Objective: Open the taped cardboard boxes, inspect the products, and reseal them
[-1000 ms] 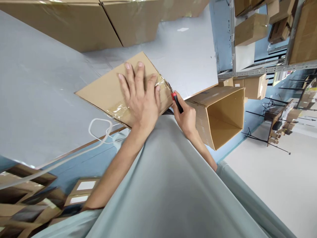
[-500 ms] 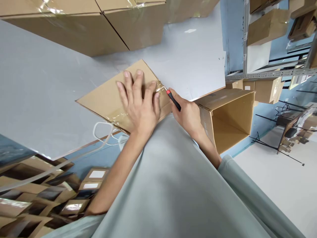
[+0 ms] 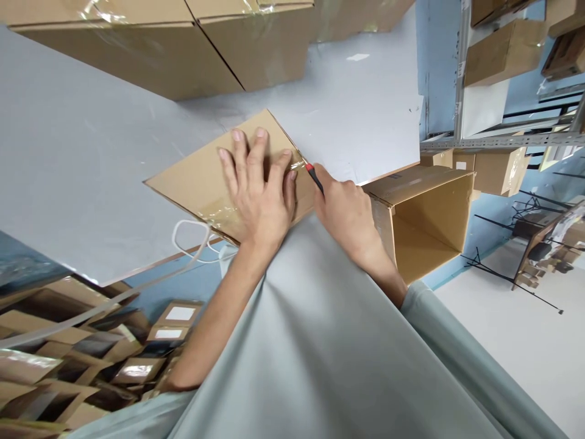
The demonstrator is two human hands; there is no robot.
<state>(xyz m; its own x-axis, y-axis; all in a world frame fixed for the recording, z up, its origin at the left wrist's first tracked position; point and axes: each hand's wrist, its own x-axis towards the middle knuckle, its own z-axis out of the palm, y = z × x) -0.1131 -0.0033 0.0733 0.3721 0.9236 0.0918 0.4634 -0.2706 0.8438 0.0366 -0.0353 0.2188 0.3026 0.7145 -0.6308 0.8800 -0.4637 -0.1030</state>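
Note:
My left hand (image 3: 262, 189) lies spread and flat on a small cardboard box (image 3: 201, 171), pressing its top face. Clear tape (image 3: 297, 165) shines along the box's right edge and also near its lower left edge. My right hand (image 3: 345, 210) is wrapped round a slim tool with a red-and-black handle (image 3: 313, 175). Its thin metal tip touches or nearly touches the taped right edge; the exact contact is too small to tell. The box rests at the near edge of the grey table (image 3: 91, 177), against my shirt.
Large taped cartons (image 3: 137, 58) stand along the table's far side. An open empty carton (image 3: 425, 213) is right of my right hand. A white cord loop (image 3: 189, 222) hangs by the near edge. Several open boxes (image 3: 68, 353) fill the lower left; a metal shelf (image 3: 459, 79) stands at right.
The tool in my right hand has tilted slightly and shifted a little up and left along the box edge. My left hand stays on the box. The view has shifted slightly.

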